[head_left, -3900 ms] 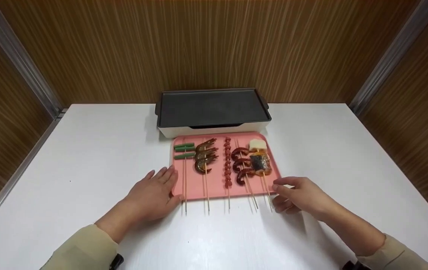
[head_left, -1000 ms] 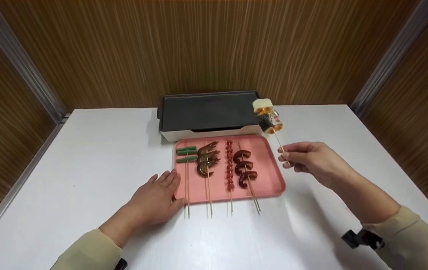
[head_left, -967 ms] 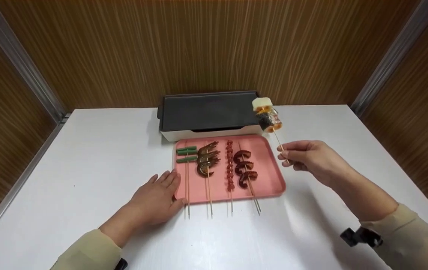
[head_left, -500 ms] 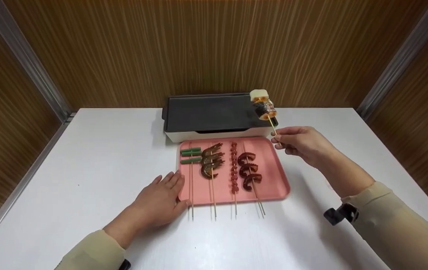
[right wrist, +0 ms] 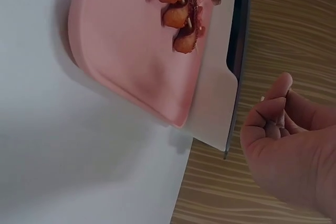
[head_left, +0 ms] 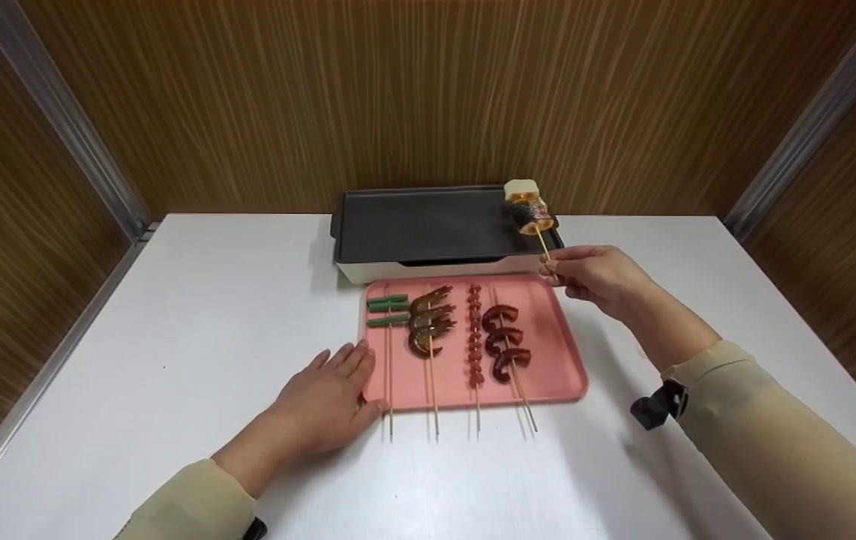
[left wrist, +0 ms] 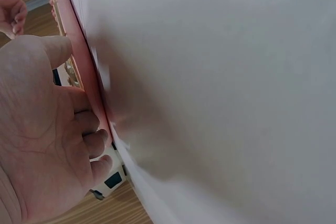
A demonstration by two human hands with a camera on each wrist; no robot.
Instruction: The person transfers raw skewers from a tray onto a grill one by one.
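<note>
In the head view my right hand (head_left: 606, 276) pinches the stick of a skewer (head_left: 530, 214) between thumb and fingers. Its pale block and dark-skinned chunk overlap the right end of the black griddle (head_left: 428, 225); whether they touch it I cannot tell. My left hand (head_left: 326, 401) rests against the left edge of the pink tray (head_left: 554, 367), fingers straight and thumb at the front corner. On the tray lie a green vegetable skewer (head_left: 388, 302), a shrimp skewer (head_left: 429, 322), a thin red-beaded skewer (head_left: 475, 337) and a tentacle skewer (head_left: 504, 341).
Behind the tray stands the griddle's white base (head_left: 367, 272), close to the tray's back edge. White table surface (head_left: 247, 300) extends on both sides and in front. Wood-grain panels (head_left: 428, 90) enclose the back and sides.
My right hand has picked up the skewer from the tray's right side, raised it and carried it forward and left to the griddle. My left hand stays at the tray's edge.
</note>
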